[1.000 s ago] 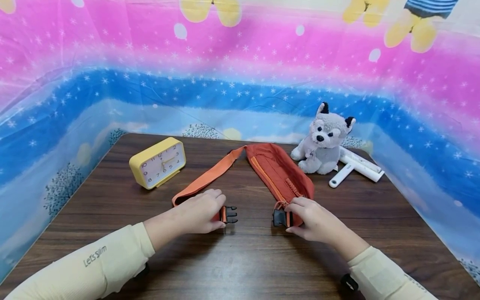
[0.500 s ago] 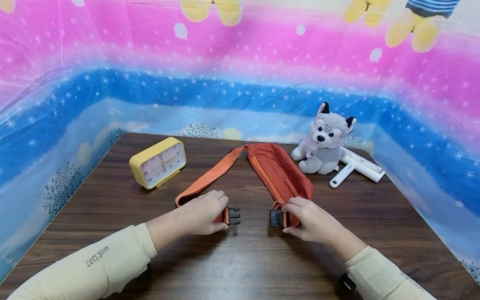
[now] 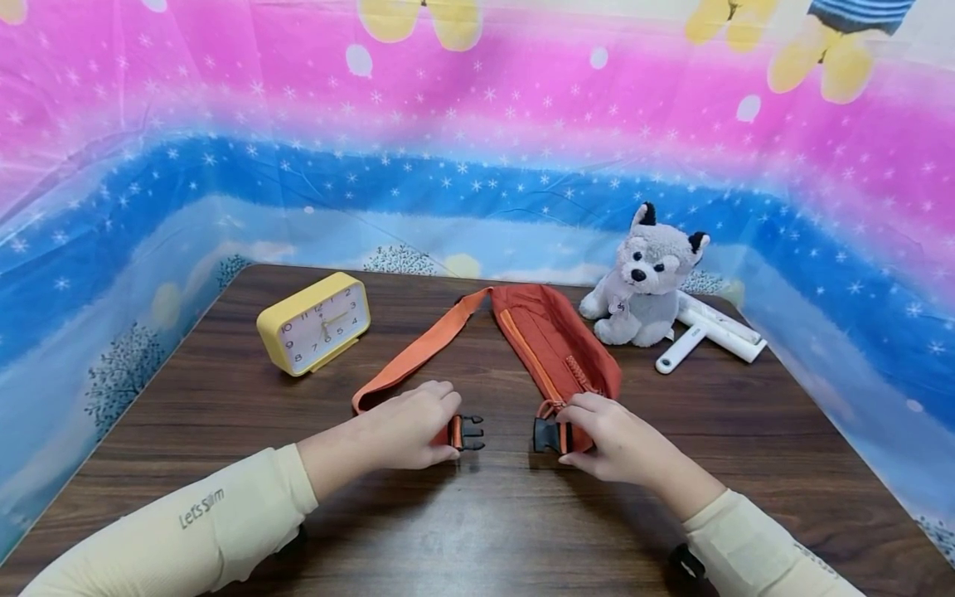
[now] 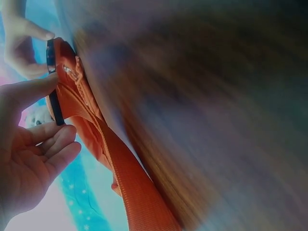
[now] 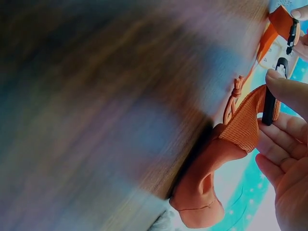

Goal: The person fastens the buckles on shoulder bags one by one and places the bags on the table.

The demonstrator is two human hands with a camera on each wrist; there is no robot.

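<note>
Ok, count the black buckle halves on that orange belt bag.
2. The pronged buckle half is at the strap end pinched by the left hand; the socket buckle half is at the bag end held by the right hand.

Right hand (image 5: 288, 159) pinching black buckle socket (image 5: 268, 107) on orange strap end; orange pouch (image 5: 204, 185) sagging off blurred desk (image 5: 110, 96) edge; second buckle (image 5: 292, 34) just beyond, apart.

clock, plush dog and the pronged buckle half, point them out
clock (image 3: 326, 322), head view, on its white dial
plush dog (image 3: 646, 282), head view, on its chest
pronged buckle half (image 3: 472, 433), head view, on its black prongs
</note>
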